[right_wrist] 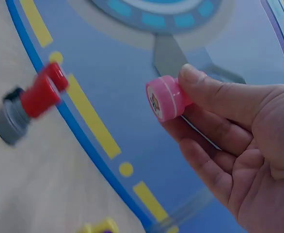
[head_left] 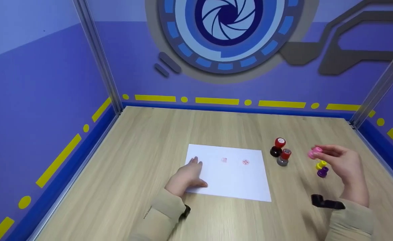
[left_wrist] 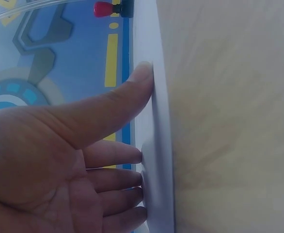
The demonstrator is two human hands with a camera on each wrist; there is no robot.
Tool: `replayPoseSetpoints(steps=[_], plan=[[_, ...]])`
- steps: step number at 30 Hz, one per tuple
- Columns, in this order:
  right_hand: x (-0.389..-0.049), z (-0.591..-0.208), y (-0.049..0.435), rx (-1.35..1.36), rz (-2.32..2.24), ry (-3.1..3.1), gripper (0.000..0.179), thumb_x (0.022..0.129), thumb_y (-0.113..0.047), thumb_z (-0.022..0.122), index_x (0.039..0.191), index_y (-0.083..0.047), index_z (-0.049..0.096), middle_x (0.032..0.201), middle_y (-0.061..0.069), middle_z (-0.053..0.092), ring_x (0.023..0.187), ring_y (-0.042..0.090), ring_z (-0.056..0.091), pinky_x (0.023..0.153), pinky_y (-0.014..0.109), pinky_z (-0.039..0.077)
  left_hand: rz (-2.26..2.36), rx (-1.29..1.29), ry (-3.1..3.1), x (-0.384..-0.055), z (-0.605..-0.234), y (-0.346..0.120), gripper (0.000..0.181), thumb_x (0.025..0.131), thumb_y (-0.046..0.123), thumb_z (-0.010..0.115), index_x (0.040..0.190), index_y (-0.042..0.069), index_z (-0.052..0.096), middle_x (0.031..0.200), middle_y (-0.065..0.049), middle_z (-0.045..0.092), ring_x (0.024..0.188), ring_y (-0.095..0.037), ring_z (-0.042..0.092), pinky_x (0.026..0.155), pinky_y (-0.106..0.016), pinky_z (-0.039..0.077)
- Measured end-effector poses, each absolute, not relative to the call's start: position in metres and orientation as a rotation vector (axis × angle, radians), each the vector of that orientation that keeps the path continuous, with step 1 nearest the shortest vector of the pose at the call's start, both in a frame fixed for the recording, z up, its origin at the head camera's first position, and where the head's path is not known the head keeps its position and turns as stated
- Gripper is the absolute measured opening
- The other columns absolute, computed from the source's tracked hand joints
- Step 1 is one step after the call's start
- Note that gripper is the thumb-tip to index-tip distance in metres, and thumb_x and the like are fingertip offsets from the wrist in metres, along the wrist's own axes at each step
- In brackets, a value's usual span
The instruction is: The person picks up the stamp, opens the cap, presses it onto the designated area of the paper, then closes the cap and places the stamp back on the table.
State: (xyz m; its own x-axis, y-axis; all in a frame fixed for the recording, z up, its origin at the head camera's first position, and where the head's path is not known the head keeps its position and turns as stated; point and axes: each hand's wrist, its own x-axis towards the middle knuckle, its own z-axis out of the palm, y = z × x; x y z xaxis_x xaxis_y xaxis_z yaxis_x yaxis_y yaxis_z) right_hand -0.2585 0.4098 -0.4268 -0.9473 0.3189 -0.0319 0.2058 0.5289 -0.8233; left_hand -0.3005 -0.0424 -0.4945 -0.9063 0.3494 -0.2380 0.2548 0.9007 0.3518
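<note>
A white sheet of paper lies on the table, bearing two small red stamp prints, one squarish and one round. My left hand rests on the sheet's left part; in the left wrist view its fingers are nearly straight, with the tips touching the paper. Between thumb and fingers my right hand pinches a pink stamp, held above the table right of the paper. The stamp's round end, which carries a small picture, faces away from the palm in the right wrist view.
Two red-handled stamps, one with a black base and one with a grey base, stand right of the paper. A yellow stamp and a purple stamp stand near my right hand. Blue-purple panels enclose the table.
</note>
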Motion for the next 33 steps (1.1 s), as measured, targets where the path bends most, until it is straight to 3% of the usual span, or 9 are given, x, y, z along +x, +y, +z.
replayPoseSetpoints(steps=[2, 4, 7, 15, 19, 22, 26, 29, 33], plan=[[-0.264, -0.425, 0.392, -0.36, 1.346, -2.657, 0.068, 0.088, -0.056, 0.076, 0.135, -0.008, 0.066, 0.095, -0.03, 0.063, 0.102, 0.006, 0.057, 0.099, 0.041, 0.05, 0.448, 0.452, 2.771, -0.301, -0.495, -0.042, 0.088, 0.087, 0.034, 0.084, 0.154, -0.003, 0.041, 0.167, -0.026, 0.027, 0.158, -0.035, 0.026, 0.129, -0.044, 0.026], [-0.27, -0.425, 0.375, -0.269, 1.331, -2.655, 0.065, 0.087, -0.053, 0.078, 0.132, -0.007, 0.068, 0.098, -0.026, 0.065, 0.098, 0.002, 0.059, 0.09, 0.024, 0.05, 0.445, 0.448, 2.771, -0.301, -0.494, -0.042, 0.088, 0.087, 0.034, 0.084, 0.154, -0.003, 0.041, 0.167, -0.026, 0.027, 0.158, -0.035, 0.026, 0.129, -0.044, 0.027], [-0.279, -0.429, 0.352, -0.137, 1.376, -2.611, 0.056, 0.088, -0.042, 0.081, 0.127, -0.003, 0.071, 0.098, -0.022, 0.069, 0.091, -0.002, 0.063, 0.081, 0.012, 0.051, 0.442, 0.443, 2.771, -0.301, -0.494, -0.041, 0.089, 0.087, 0.035, 0.084, 0.154, -0.003, 0.041, 0.167, -0.025, 0.027, 0.158, -0.035, 0.025, 0.129, -0.044, 0.027], [-0.293, -0.448, 0.289, 0.14, 1.718, -2.451, 0.038, 0.09, -0.015, 0.081, 0.121, 0.005, 0.072, 0.097, -0.012, 0.076, 0.088, 0.002, 0.072, 0.083, 0.016, 0.06, 0.462, 0.422, 2.767, -0.301, -0.493, -0.041, 0.087, 0.088, 0.038, 0.082, 0.155, -0.001, 0.041, 0.167, -0.025, 0.028, 0.158, -0.035, 0.026, 0.129, -0.046, 0.028], [-0.295, -0.46, 0.258, 0.173, 1.854, -2.354, 0.034, 0.087, -0.005, 0.082, 0.117, 0.008, 0.072, 0.094, -0.01, 0.078, 0.088, 0.005, 0.073, 0.085, 0.018, 0.06, 0.564, 0.426, 2.828, -0.302, -0.489, -0.036, 0.082, 0.09, 0.043, 0.078, 0.151, -0.001, 0.047, 0.163, -0.022, 0.038, 0.154, -0.034, 0.034, 0.126, -0.047, 0.034], [-0.294, -0.47, 0.235, 0.155, 1.975, -2.294, 0.033, 0.086, 0.0, 0.08, 0.116, 0.011, 0.072, 0.092, -0.009, 0.079, 0.087, 0.007, 0.073, 0.084, 0.021, 0.061, 0.92, 0.474, 2.84, -0.3, -0.487, -0.026, 0.068, 0.091, 0.039, 0.078, 0.143, 0.0, 0.058, 0.15, -0.019, 0.057, 0.144, -0.032, 0.051, 0.119, -0.044, 0.043], [-0.29, -0.482, 0.21, 0.11, 2.155, -2.198, 0.032, 0.088, 0.004, 0.076, 0.118, 0.013, 0.07, 0.094, -0.007, 0.078, 0.089, 0.009, 0.072, 0.086, 0.023, 0.061, 1.629, 0.547, 2.551, -0.297, -0.488, -0.01, 0.045, 0.091, 0.022, 0.08, 0.129, 0.0, 0.07, 0.127, -0.017, 0.073, 0.119, -0.029, 0.071, 0.101, -0.037, 0.058], [-0.288, -0.489, 0.196, 0.067, 2.242, -2.112, 0.03, 0.089, 0.005, 0.075, 0.118, 0.012, 0.07, 0.096, -0.005, 0.078, 0.092, 0.009, 0.073, 0.088, 0.023, 0.061, 1.947, 0.521, 2.314, -0.296, -0.489, -0.001, 0.034, 0.089, 0.011, 0.081, 0.12, -0.001, 0.074, 0.115, -0.017, 0.077, 0.105, -0.025, 0.076, 0.089, -0.03, 0.063], [-0.287, -0.496, 0.185, 0.0, 2.31, -2.014, 0.03, 0.089, 0.006, 0.074, 0.118, 0.013, 0.069, 0.095, -0.004, 0.078, 0.093, 0.01, 0.073, 0.088, 0.023, 0.061, 2.1, 0.443, 2.199, -0.295, -0.491, 0.003, 0.026, 0.087, 0.005, 0.081, 0.112, -0.002, 0.077, 0.107, -0.018, 0.078, 0.096, -0.021, 0.078, 0.083, -0.028, 0.064]])
